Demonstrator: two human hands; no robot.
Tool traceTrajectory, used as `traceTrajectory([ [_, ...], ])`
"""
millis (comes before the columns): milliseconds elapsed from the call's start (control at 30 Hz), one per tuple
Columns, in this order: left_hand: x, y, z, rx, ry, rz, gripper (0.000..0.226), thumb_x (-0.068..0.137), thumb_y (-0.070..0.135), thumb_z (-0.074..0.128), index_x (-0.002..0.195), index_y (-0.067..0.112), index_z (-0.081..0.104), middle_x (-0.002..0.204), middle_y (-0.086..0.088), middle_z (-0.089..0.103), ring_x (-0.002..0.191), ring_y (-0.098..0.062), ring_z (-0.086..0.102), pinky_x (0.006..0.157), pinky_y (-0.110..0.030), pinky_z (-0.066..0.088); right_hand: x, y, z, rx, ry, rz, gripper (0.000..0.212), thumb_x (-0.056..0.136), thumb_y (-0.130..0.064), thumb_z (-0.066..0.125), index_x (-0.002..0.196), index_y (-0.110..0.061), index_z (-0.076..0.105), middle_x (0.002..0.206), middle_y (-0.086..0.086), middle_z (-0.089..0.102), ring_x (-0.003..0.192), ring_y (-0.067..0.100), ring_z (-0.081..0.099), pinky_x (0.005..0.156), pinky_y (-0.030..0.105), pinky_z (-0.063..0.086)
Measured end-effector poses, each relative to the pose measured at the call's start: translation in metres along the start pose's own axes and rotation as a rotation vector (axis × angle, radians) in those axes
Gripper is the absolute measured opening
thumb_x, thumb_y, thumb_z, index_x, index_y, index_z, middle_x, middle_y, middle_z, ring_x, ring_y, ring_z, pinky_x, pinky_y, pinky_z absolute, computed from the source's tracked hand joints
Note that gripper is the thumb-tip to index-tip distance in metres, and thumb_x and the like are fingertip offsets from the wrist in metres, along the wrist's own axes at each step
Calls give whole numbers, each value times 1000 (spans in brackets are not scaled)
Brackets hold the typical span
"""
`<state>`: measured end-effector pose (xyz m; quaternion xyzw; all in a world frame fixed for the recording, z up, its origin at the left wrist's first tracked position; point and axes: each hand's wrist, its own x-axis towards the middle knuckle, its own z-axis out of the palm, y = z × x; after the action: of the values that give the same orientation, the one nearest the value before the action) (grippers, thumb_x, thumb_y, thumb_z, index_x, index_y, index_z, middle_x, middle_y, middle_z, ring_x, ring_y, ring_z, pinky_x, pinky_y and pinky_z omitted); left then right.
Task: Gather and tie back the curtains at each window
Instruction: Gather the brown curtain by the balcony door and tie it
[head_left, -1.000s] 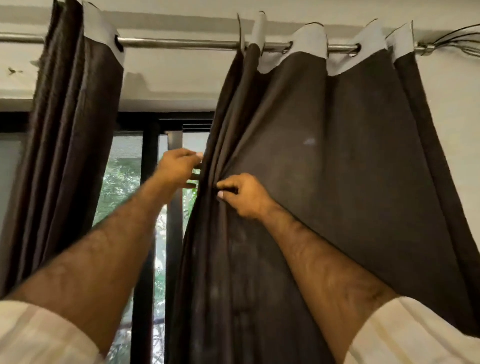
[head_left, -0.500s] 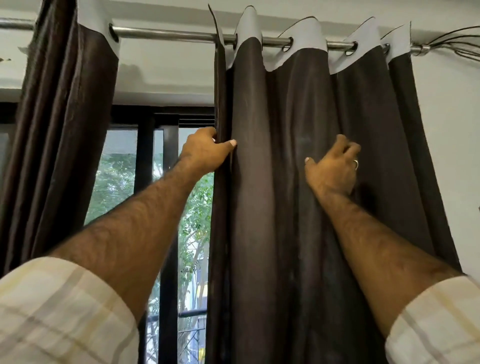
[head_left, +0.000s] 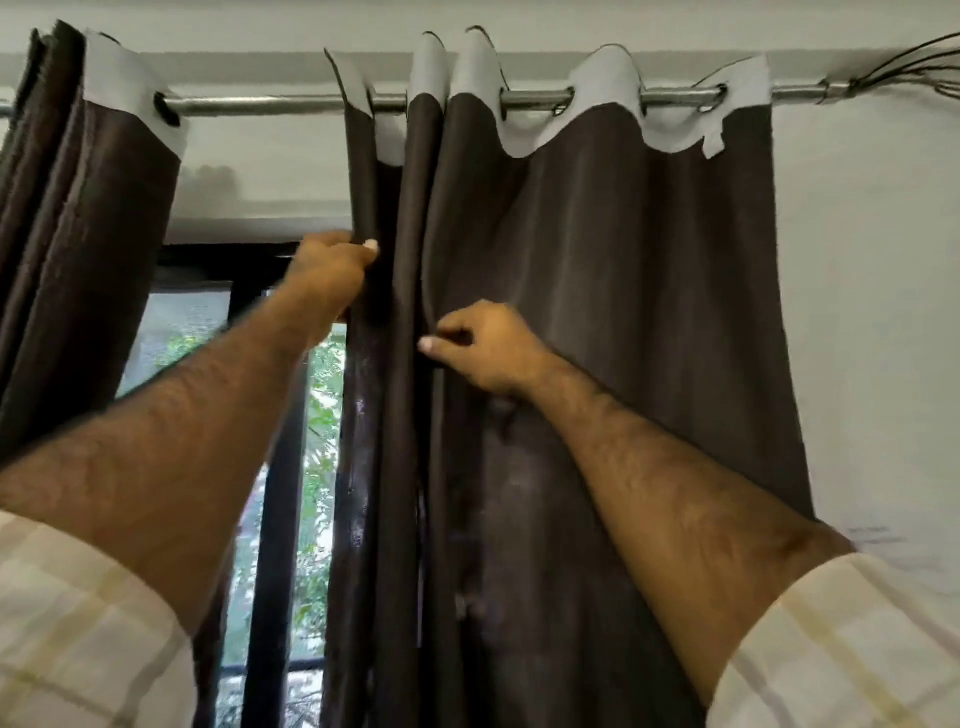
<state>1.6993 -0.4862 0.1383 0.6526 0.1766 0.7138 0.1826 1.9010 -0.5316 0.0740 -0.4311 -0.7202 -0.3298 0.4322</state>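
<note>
A dark brown curtain (head_left: 613, 291) with a white eyelet band hangs from a metal rod (head_left: 270, 104) on the right of the window. My left hand (head_left: 330, 273) grips its left edge fold high up, thumb in front of the cloth. My right hand (head_left: 478, 345) pinches a fold a little lower and to the right. Between the two hands the cloth stands in narrow pleats. A second dark curtain (head_left: 78, 249) hangs bunched at the far left of the rod.
The black-framed window (head_left: 270, 467) shows green foliage between the two curtains. A white wall (head_left: 872, 322) lies right of the curtain. Thin wires (head_left: 909, 67) fan out from the rod's right end.
My right hand has come back left from the flat cloth and now pinches a fold near the left hand. The left hand has risen along the edge. The pleats sit closer together.
</note>
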Motion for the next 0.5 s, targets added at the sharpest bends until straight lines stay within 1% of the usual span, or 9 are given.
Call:
traceTrajectory([
  [33, -2, 2, 0, 28, 0, -12, 14, 102, 24, 70, 109, 15, 77, 98, -10, 75, 83, -27, 71, 69, -35, 59, -4, 10, -9, -28, 206, -11, 31, 97, -49, 66, 82, -24, 74, 81, -4, 70, 77, 15, 67, 74, 36, 57],
  [67, -4, 4, 0, 69, -6, -20, 15, 101, 23, 71, 112, 14, 76, 98, -10, 75, 80, -27, 70, 67, -35, 61, -11, 18, -19, -78, 429, 25, 31, 95, -50, 65, 84, -22, 73, 85, 0, 70, 81, 22, 67, 73, 41, 56],
  [133, -6, 5, 4, 116, -26, -18, 14, 101, 21, 72, 111, 12, 75, 98, -9, 76, 81, -27, 73, 64, -38, 63, -21, 44, -34, -267, 773, 176, 28, 87, -43, 67, 106, -22, 71, 110, 8, 67, 102, 35, 64, 80, 47, 55],
  [167, -8, 7, 7, 125, -26, -16, 12, 101, 21, 71, 110, 13, 74, 100, -9, 77, 84, -28, 74, 63, -37, 62, -23, 56, -39, -347, 828, 309, 43, 82, -41, 70, 120, -20, 66, 123, 11, 62, 112, 39, 60, 85, 49, 54],
  [233, -9, 7, 11, 133, -13, -10, 10, 102, 19, 68, 111, 15, 73, 103, -10, 78, 89, -28, 75, 65, -38, 63, -25, 78, -50, -330, 763, 538, 78, 80, -47, 78, 145, -15, 48, 143, 17, 50, 124, 43, 54, 94, 53, 51],
  [300, -9, 7, 17, 142, -9, -9, 12, 103, 18, 66, 114, 16, 71, 109, -10, 77, 94, -27, 76, 72, -42, 65, -21, 94, -55, -191, 656, 660, 101, 84, -50, 82, 159, -8, 29, 154, 23, 40, 127, 46, 55, 99, 51, 51],
  [333, -9, 8, 19, 141, -12, -2, 12, 103, 18, 66, 115, 18, 70, 112, -10, 77, 97, -27, 76, 76, -44, 66, -17, 96, -56, -125, 616, 694, 105, 85, -49, 82, 162, -6, 23, 156, 24, 38, 127, 46, 57, 100, 49, 52],
  [400, -9, 10, 23, 137, -19, 13, 15, 103, 19, 66, 118, 18, 68, 116, -9, 76, 101, -27, 75, 82, -48, 66, -5, 97, -56, -41, 617, 725, 103, 87, -45, 83, 161, -6, 23, 153, 24, 45, 128, 44, 59, 99, 47, 53],
  [500, -7, 14, 27, 153, -15, 34, 21, 101, 18, 70, 121, 18, 66, 115, -7, 76, 100, -26, 76, 80, -48, 66, 8, 98, -67, -231, 771, 614, 89, 84, -41, 83, 153, -11, 36, 147, 20, 50, 128, 42, 57, 97, 51, 52],
])
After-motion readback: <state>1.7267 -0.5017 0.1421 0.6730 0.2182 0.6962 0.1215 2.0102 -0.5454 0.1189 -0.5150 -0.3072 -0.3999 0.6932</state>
